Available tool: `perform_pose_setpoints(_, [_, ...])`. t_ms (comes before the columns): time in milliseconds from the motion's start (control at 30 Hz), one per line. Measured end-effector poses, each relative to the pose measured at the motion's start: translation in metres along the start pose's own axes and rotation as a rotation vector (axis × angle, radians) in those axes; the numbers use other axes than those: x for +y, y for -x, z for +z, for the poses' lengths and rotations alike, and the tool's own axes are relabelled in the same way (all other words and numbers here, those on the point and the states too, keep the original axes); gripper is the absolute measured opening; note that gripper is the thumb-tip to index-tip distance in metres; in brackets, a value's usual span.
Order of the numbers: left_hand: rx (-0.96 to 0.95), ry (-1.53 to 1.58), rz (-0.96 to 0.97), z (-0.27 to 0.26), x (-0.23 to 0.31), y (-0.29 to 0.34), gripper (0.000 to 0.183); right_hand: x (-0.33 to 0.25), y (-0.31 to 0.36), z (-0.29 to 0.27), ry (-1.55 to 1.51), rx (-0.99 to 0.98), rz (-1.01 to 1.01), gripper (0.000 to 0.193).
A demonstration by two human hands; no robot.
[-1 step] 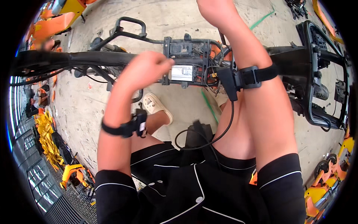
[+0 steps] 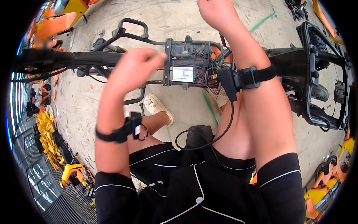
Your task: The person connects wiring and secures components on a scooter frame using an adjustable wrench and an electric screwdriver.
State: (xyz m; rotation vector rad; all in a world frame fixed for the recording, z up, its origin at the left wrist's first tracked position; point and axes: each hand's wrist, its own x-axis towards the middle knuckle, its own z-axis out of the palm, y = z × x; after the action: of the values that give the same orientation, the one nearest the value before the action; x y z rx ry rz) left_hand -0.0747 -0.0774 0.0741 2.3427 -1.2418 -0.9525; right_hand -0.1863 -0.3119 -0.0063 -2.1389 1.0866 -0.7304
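A black vehicle frame (image 2: 100,58) lies across in front of me. In its middle section sits a silver box (image 2: 183,74) with a label, beside a dark recessed housing (image 2: 182,50) and a bundle of wires (image 2: 213,64). My left hand (image 2: 140,69) is over the frame, left of the silver box, slightly blurred. Its fingers are curled, thumb and forefinger close together; whatever they hold is hidden. Beyond the frame, at the top edge, my right hand (image 2: 218,15) is closed like a fist, its grip hidden from view. A thin dark rod (image 2: 222,39) shows beside the right forearm.
A black rectangular frame end (image 2: 308,74) rises at the right. Orange and yellow vehicle parts (image 2: 72,173) stand around the edges, with a yellow heap (image 2: 46,140) at the left. People (image 2: 43,95) are at far left. A green strap (image 2: 210,106) crosses the concrete floor (image 2: 85,123).
My left hand has shifted left, away from the silver box, with its fingers still curled. My right hand stays almost in place. The view has shifted slightly.
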Motion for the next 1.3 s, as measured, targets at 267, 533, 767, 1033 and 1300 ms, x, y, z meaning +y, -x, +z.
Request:
perform_pose_setpoints(267, [0.283, 0.346, 0.194, -0.018, 0.019, 0.097, 0.031, -0.020, 0.015, 0.001, 0.043, -0.212, 0.064, 0.036])
perform_pose_setpoints(533, [0.148, -0.018, 0.169, 0.026, -0.028, 0.033, 0.038, -0.048, 0.078, -0.023, -0.190, -0.233, 0.241, 0.024])
perform_pose_setpoints(767, [0.268, -0.032, 0.212, 0.006, -0.051, 0.001, 0.043, -0.104, 0.106, -0.066, -0.532, -0.233, 0.307, 0.023])
perform_pose_setpoints(1033, [0.174, 0.066, 0.264, -0.021, -0.067, 0.004, 0.040, -0.190, 0.104, -0.073, -0.376, -0.252, 0.303, 0.018])
perform_pose_setpoints(1300, [0.119, 0.111, 0.267, -0.022, -0.084, 0.000, 0.043, -0.214, 0.110, -0.038, -0.291, -0.393, 0.163, 0.021])
